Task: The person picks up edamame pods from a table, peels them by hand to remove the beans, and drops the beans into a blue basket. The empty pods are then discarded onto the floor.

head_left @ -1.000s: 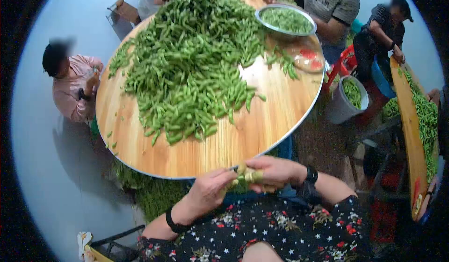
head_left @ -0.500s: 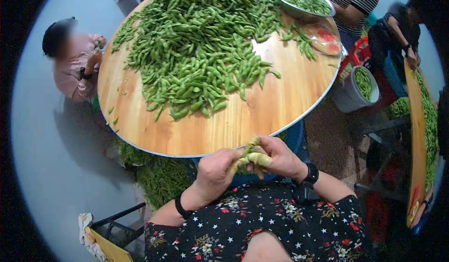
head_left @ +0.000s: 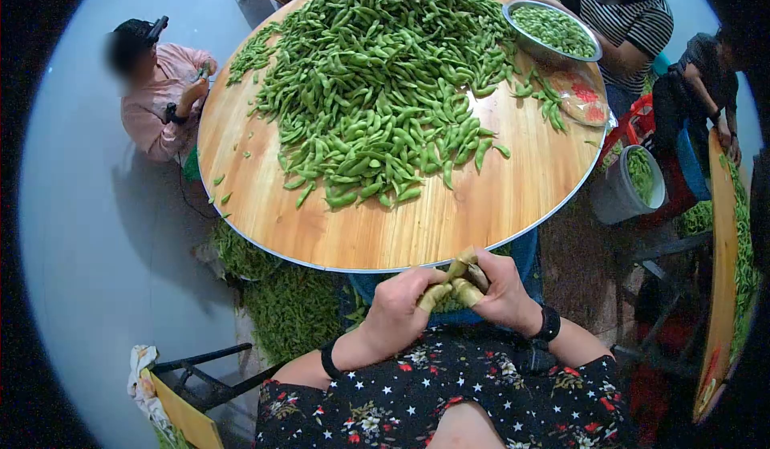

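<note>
My left hand and my right hand meet just off the near edge of the round wooden table, above my lap. Yellowish-green coverings wrap several fingertips on both hands. The fingers of each are bent and pressed together; anything between them is too small or hidden to make out. Beyond them, a large heap of green pods covers the middle and far part of the table. Some loose pods lie at the heap's near edge.
A metal bowl of shelled beans and a patterned bag are at the table's right. A co-worker sits left, others at right. A white bucket stands right. Pods and husks lie below the table.
The head view has shifted, so the table appears farther right. The green pod seen between my hands can no longer be made out, and my fingertips are closer together.
</note>
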Demonstrator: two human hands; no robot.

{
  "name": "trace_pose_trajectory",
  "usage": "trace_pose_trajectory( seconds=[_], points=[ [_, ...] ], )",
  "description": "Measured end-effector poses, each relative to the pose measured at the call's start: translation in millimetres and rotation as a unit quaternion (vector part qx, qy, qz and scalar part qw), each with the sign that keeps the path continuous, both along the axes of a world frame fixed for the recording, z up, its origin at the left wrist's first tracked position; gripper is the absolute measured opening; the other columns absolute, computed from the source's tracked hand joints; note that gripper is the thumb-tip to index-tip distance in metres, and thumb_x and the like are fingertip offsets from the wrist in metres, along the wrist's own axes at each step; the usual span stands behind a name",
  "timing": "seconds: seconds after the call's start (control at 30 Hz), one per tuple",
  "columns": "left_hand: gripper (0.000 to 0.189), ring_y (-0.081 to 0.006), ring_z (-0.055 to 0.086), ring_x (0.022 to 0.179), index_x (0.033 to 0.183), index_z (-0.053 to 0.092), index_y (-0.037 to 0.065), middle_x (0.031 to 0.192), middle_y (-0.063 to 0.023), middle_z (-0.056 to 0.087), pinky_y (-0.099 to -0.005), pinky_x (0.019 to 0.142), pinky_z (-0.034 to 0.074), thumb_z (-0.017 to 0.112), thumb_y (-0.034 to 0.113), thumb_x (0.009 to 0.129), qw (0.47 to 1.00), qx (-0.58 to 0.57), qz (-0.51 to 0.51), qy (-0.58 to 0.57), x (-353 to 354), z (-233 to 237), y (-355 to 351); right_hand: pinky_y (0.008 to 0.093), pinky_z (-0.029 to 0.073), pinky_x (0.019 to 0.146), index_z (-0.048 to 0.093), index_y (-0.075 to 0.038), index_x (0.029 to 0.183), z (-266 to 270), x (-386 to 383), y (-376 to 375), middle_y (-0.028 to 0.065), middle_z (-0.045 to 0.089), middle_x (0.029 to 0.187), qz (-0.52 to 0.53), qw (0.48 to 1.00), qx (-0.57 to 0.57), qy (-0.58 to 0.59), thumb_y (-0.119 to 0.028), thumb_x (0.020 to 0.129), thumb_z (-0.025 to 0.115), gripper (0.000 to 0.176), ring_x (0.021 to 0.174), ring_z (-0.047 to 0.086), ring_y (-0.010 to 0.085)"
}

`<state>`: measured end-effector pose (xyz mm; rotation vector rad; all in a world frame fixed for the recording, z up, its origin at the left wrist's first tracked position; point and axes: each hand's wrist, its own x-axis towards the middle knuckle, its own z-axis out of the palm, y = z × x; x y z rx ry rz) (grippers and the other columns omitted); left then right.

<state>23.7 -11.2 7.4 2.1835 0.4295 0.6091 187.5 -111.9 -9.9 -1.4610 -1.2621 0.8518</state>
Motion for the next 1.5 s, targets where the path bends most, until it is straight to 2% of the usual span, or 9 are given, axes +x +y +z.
trace_pose_trajectory(
  seconds=[0.23,0.43,0.7,0.77,0.93,1.03,1.17,1.4,1.5],
  points=[
    [0.017,-0.0288,0.067,0.077,0.093,0.063,-0.001,0.087,-0.0155,0.067,-0.0338,0.068,0.052,0.068,-0.002,0.077,0.998,-0.001,0.023,-0.058,6,-4,-2,0.0273,0.046,0.059,0.057,0.0,0.093,-2,-15,4,0.0132,0.058,0.074,-0.087,0.982,0.094,-0.139,0.001,0.074,0.062,0.02,0.06,0.056,0.0189],
    [0.016,-0.0288,0.066,0.077,0.093,0.062,0.0,0.087,-0.0148,0.066,-0.0331,0.068,0.052,0.068,0.0,0.078,0.999,-0.029,0.009,-0.012,-6,-8,-3,0.0338,0.047,0.059,0.055,0.0,0.089,0,-11,7,0.0154,0.057,0.072,-0.017,0.997,0.015,-0.076,0.004,0.071,0.059,0.019,0.062,0.058,0.0276],
    [0.031,-0.0321,0.062,0.085,0.106,0.061,0.005,0.097,-0.0141,0.061,-0.0414,0.073,0.05,0.069,0.02,0.08,0.903,0.035,-0.248,0.35,-81,27,50,0.0402,0.049,0.065,0.056,-0.004,0.097,-16,12,8,0.0131,0.06,0.082,0.226,0.948,0.005,-0.222,-0.006,0.08,0.059,0.018,0.076,0.061,0.0341],
    [0.047,-0.0328,0.061,0.092,0.113,0.06,0.004,0.107,-0.0163,0.06,-0.0417,0.081,0.05,0.075,0.027,0.074,0.946,-0.026,-0.16,0.28,-78,48,82,0.0433,0.046,0.063,0.052,-0.006,0.088,-16,13,10,0.0135,0.057,0.076,0.245,0.937,0.024,-0.249,-0.007,0.08,0.056,0.009,0.073,0.059,0.0346],
    [0.088,-0.0394,0.047,0.113,0.131,0.044,0.001,0.127,-0.0211,0.049,-0.0429,0.1,0.039,0.082,0.039,0.062,0.923,0.279,0.132,0.23,-75,11,189,0.044,0.049,0.067,0.055,-0.006,0.103,0,25,17,0.0153,0.061,0.085,0.305,0.925,-0.042,-0.221,-0.008,0.08,0.056,0.022,0.079,0.061,0.0368],
    [0.116,-0.0397,0.045,0.114,0.14,0.03,-0.001,0.131,-0.0205,0.045,-0.0431,0.1,0.038,0.085,0.048,0.051,0.9,0.259,0.175,0.305,-69,-8,230,0.0459,0.049,0.066,0.054,-0.004,0.103,18,52,17,0.0161,0.06,0.081,0.195,0.965,-0.014,-0.176,-0.008,0.08,0.06,0.025,0.08,0.06,0.0377],
    [0.133,-0.0433,0.045,0.114,0.146,0.02,0.001,0.127,-0.0268,0.043,-0.0455,0.098,0.04,0.088,0.052,0.043,0.935,0.239,0.098,0.243,-39,-7,221,0.0456,0.051,0.069,0.046,0.002,0.117,24,110,61,0.0203,0.054,0.095,-0.094,0.911,-0.077,-0.395,-0.013,0.075,0.07,0.051,0.081,0.059,0.0405],
    [0.122,-0.0413,0.043,0.12,0.146,0.022,0.004,0.127,-0.0263,0.042,-0.0423,0.101,0.04,0.091,0.028,0.048,0.959,0.137,0.103,0.225,38,1,177,0.0453,0.05,0.082,0.034,-0.001,0.136,19,98,133,0.0238,0.048,0.112,0.012,0.926,-0.053,-0.374,-0.022,0.066,0.078,0.086,0.096,0.056,0.0423],
    [0.111,-0.0414,0.045,0.118,0.145,0.023,0.006,0.127,-0.0262,0.041,-0.0412,0.102,0.04,0.086,0.019,0.055,0.978,0.155,0.087,0.112,72,-10,179,0.0469,0.05,0.08,0.035,-0.003,0.134,18,85,155,0.0242,0.047,0.112,-0.006,0.945,-0.021,-0.328,-0.01,0.07,0.073,0.074,0.096,0.056,0.0438]
  ],
)
